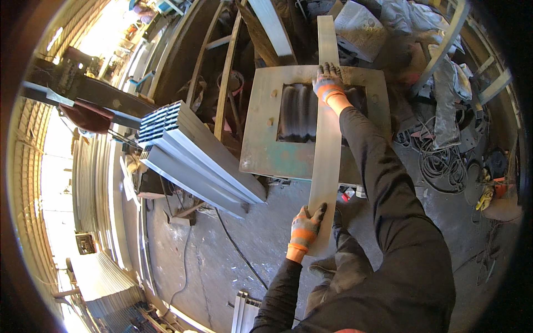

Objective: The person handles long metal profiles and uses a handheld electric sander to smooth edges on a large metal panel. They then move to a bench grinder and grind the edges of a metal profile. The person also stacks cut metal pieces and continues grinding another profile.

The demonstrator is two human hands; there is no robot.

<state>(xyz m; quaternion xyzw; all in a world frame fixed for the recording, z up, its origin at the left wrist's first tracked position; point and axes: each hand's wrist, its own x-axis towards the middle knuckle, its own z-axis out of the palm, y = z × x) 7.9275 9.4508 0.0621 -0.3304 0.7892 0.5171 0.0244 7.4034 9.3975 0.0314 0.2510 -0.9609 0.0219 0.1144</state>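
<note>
A long, flat metal strip lies lengthwise across a metal-topped machine table. Under it, in the table's rectangular opening, shows a dark, ridged roller or belt. My left hand, in a grey and orange glove, grips the strip's near end beyond the table edge, thumb on top; the fingers underneath are partly hidden. Farther away, my right hand, in the same kind of glove with dark fingertips, rests flat on the strip above the opening, fingers extended.
Stacked metal profiles lean left of the table. Coiled cables and scrap lie on the right. A dark cable crosses the floor at left. More profiles stand near my left forearm. Metal frame rails rise behind.
</note>
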